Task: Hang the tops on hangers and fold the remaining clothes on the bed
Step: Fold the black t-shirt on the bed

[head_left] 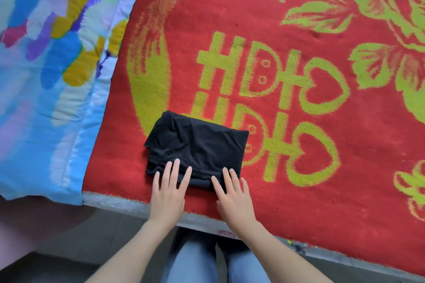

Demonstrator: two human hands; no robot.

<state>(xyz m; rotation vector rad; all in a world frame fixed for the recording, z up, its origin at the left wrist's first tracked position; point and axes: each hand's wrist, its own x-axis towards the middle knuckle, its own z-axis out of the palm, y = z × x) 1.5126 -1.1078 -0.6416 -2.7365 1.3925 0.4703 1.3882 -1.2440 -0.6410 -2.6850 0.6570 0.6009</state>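
A black garment [197,145] lies folded into a compact rectangle on the bed's red and green blanket [287,110], near the front edge. My left hand [169,190] rests flat with its fingers spread, fingertips on the garment's near left edge. My right hand [232,193] lies flat the same way, fingertips on the near right edge. Neither hand grips the cloth. No hangers or other clothes are in view.
A quilt [46,64] with blue, purple and yellow patches covers the left end of the bed. The bed's front edge [128,204] runs diagonally below my hands. My legs in blue jeans [195,264] stand against it, over a grey floor.
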